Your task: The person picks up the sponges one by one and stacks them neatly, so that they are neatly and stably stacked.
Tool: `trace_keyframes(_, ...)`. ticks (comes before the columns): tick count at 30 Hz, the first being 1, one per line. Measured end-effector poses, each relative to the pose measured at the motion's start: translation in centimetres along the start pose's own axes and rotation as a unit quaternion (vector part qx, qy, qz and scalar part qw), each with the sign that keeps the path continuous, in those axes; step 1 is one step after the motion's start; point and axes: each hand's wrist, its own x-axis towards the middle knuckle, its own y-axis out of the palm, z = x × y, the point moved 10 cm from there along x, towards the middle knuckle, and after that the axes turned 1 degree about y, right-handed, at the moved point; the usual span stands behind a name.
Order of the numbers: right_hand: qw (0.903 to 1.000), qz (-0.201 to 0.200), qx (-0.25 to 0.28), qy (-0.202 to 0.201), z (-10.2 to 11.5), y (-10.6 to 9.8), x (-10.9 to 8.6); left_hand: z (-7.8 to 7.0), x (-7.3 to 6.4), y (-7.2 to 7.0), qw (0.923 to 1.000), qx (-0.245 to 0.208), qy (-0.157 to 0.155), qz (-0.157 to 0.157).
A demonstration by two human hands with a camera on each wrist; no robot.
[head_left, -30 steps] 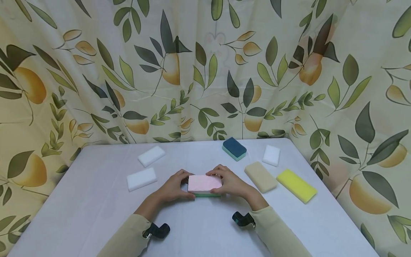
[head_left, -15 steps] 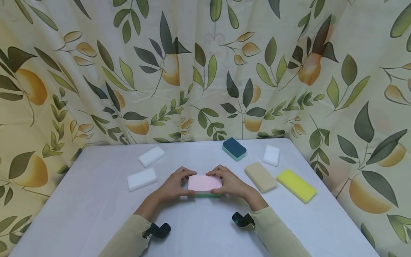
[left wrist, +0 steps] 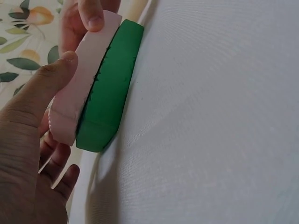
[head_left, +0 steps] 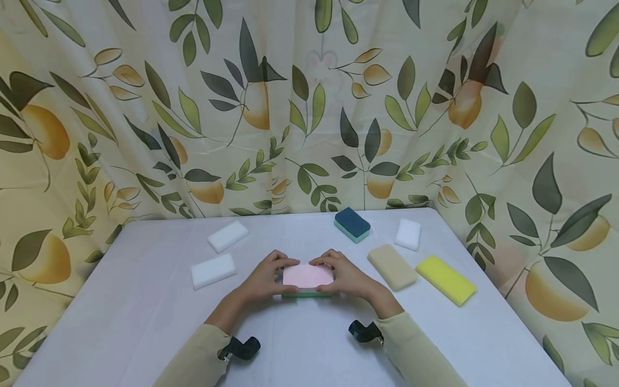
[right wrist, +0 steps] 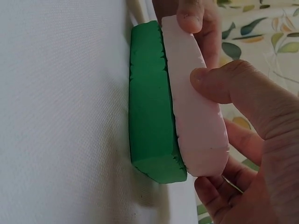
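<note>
A pink sponge (head_left: 308, 276) lies flat on top of a green sponge (head_left: 308, 294) near the middle of the table, their long edges lined up. My left hand (head_left: 267, 275) grips the pink sponge's left part, thumb on the near side and fingers round the far side. From the right, my right hand (head_left: 347, 275) pinches it the same way. The left wrist view has the left thumb against the side of the pink sponge (left wrist: 79, 86), above the green sponge (left wrist: 110, 86). A thin dark seam separates the two sponges in the right wrist view.
Two white sponges (head_left: 214, 271) lie to the left. At the back right are a dark-topped scouring sponge (head_left: 352, 222) and a small white sponge (head_left: 408, 234). Beige (head_left: 393, 267) and yellow (head_left: 447, 279) sponges lie right of my right hand. A patterned curtain (head_left: 309, 161) hangs behind the table.
My left hand has shifted slightly right, its fingertips moving further along the pink sponge. The right hand and both sponges have stayed nearly still.
</note>
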Motion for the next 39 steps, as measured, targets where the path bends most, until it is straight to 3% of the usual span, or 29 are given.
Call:
trace_keyframes(13,0.9999,-0.007,-0.006,-0.012,0.2,-0.6,-0.4,0.3,0.0,0.2,0.9993,-0.027,-0.024,0.002)
trace_keyframes(29,0.9994,-0.029,-0.008,0.016,-0.8,-1.9,-1.7,0.5,-0.1,0.2,0.9988,-0.027,-0.04,0.006)
trace_keyframes(33,0.9993,-0.035,0.004,0.01,-1.0,-2.8,-2.6,0.6,-0.1,0.2,0.9983,-0.028,-0.051,0.008)
trace_keyframes(39,0.9971,-0.065,-0.003,0.038,-2.4,-4.9,-4.2,0.6,-0.1,0.2,0.9979,-0.032,-0.056,0.005)
